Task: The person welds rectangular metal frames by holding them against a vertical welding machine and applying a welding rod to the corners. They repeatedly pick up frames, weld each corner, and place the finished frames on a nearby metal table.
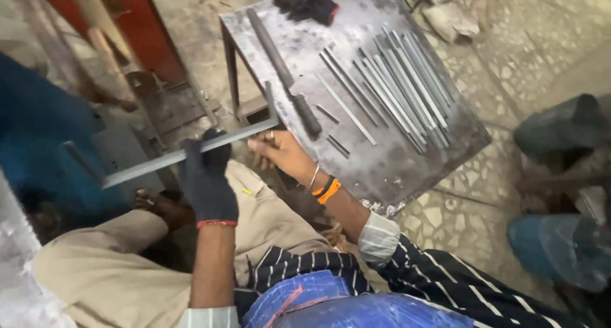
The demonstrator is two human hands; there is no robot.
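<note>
My gloved left hand (207,175) is wrapped tight round the flat steel strip (191,151) at frame centre, while my bare right hand (280,151) pinches its end beside the metal table (407,169), steadying it level; cut strips (398,89) and a file (283,70) lie upper right.

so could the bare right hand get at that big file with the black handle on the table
Probably yes. The right hand holds the flat metal strip by its end, right beside the file's black handle, and nothing lies between them. It would need to let go of the strip first.
</note>
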